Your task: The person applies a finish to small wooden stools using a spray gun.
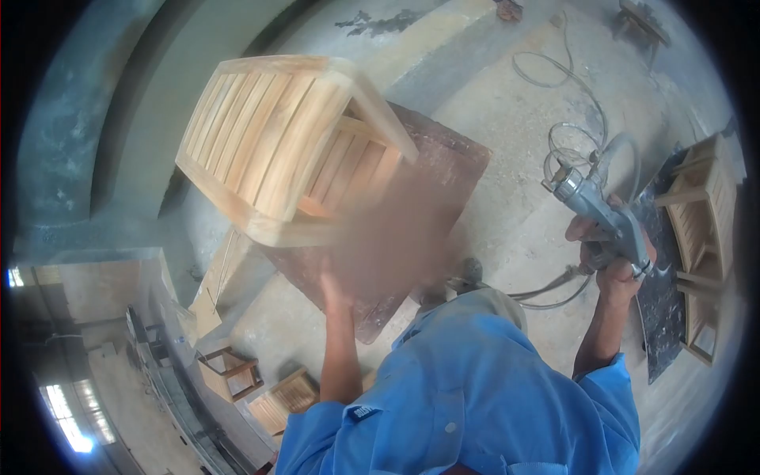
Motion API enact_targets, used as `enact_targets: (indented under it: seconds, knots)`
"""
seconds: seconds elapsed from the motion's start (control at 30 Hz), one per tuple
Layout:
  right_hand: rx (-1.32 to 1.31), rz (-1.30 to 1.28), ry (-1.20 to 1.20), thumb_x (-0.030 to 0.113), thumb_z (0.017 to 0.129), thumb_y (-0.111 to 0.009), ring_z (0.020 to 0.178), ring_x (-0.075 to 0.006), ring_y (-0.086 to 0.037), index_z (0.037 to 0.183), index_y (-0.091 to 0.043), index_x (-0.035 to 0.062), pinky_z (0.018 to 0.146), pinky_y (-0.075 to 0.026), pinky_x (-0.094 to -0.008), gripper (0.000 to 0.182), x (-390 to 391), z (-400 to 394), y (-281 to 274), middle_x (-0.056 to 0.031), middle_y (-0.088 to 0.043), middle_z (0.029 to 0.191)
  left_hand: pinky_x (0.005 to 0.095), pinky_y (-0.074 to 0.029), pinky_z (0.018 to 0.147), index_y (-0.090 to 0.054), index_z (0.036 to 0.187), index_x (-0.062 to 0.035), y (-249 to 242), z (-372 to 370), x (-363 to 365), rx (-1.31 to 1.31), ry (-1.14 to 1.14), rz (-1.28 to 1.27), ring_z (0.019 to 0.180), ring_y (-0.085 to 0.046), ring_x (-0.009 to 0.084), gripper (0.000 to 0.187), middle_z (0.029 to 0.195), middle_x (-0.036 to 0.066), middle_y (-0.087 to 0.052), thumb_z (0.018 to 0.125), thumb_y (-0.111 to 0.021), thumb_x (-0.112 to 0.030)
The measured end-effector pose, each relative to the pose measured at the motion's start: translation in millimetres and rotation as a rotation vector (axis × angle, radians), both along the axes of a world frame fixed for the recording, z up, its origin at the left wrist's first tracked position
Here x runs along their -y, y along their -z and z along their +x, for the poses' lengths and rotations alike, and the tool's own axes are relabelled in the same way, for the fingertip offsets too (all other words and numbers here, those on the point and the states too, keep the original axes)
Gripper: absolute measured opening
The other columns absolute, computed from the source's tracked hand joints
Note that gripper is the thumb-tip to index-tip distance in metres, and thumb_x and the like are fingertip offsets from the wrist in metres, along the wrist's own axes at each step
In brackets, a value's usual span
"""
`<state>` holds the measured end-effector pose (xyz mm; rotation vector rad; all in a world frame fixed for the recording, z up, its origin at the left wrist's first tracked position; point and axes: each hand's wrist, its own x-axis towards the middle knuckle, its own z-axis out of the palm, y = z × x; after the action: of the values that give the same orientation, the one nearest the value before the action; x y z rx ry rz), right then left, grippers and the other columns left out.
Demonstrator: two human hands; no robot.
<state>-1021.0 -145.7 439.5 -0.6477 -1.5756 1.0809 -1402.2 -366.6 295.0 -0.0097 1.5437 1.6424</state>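
A pale wooden chair or bench with a slatted surface [265, 138] is tilted over a reddish-brown board [455, 170] at centre left. My left hand [336, 289] is at the near lower edge of the chair; its fingers are smeared and partly hidden, so a grip cannot be made out. On the right, my right hand [619, 279] is wrapped round the handle of a grey metal spray gun [590, 202], whose nozzle end points to the upper left. A hose runs from the gun.
Coiled hose [598, 107] lies on the concrete floor behind the gun. More slatted wooden furniture [704, 210] stands at the right beside a dark board [661, 309]. Small wooden pieces [285, 400] are at lower left. A stool [643, 22] is at upper right.
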Motion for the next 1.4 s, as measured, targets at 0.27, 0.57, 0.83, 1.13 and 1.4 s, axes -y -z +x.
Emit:
enact_targets:
  seconds: [0.27, 0.57, 0.83, 1.13, 1.4]
  knots:
    - [0.27, 0.14, -0.243, 0.015, 0.081, -0.068, 0.078, -0.0276, -0.073, 0.119, -0.064, -0.0043, 0.068, -0.056, -0.0334, 0.043, -13.8, -14.2, 43.3, -0.0195, -0.072, 0.096, 0.0631, -0.006, 0.116, -0.017, 0.155, -0.0115, 27.1, -25.3, 6.8, -0.053, -0.096, -0.004, 0.149, -0.021, 0.0267, 0.06, 0.16, 0.006, -0.028, 0.104, -0.026, -0.041]
    - [0.556, -0.092, -0.267, 0.012, 0.079, -0.074, 0.081, -0.0281, -0.072, 0.122, -0.062, -0.0041, 0.074, -0.054, -0.0337, 0.048, 30.3, -22.0, 183.7, -0.0225, -0.071, 0.098, 0.0646, -0.004, 0.116, -0.013, 0.157, -0.0115, -5.0, -28.0, 37.3, -0.114, -0.208, -0.016, 0.15, -0.018, 0.0278, 0.062, 0.161, 0.007, -0.027, 0.103, -0.028, -0.039]
    - [0.337, -0.097, -0.402, 0.02, 0.077, -0.079, 0.079, -0.024, -0.072, 0.121, -0.064, -0.0046, 0.07, -0.055, -0.0318, 0.053, 71.1, 17.2, 82.7, -0.0213, -0.072, 0.1, 0.0654, -0.005, 0.115, -0.006, 0.157, -0.0096, 72.6, 0.0, 57.3, 0.014, -0.097, 0.043, 0.149, -0.02, 0.0306, 0.062, 0.16, 0.009, -0.029, 0.103, -0.026, -0.034]
    - [0.046, 0.524, -0.58, 0.036, 0.09, -0.068, 0.072, -0.027, -0.07, 0.12, -0.063, -0.0054, 0.064, -0.055, -0.0348, 0.052, 151.5, -58.2, -7.1, -0.0133, -0.072, 0.09, 0.0615, -0.019, 0.115, -0.011, 0.157, -0.0097, 126.3, 87.8, 231.1, -0.003, 0.013, -0.181, 0.146, -0.026, 0.0311, 0.061, 0.155, 0.01, -0.037, 0.104, -0.027, -0.035]
    - [0.479, 0.359, -0.597, 0.027, 0.078, -0.08, 0.075, -0.033, -0.07, 0.12, -0.066, 0.0021, 0.065, -0.054, -0.0372, 0.05, 233.5, -70.5, 143.3, -0.02, -0.071, 0.093, 0.0656, -0.025, 0.107, -0.034, 0.146, -0.0181, 190.8, 226.7, 497.2, 0.441, -0.584, -0.245, 0.138, -0.036, 0.0334, 0.051, 0.152, 0.008, -0.04, 0.1, -0.035, -0.04]
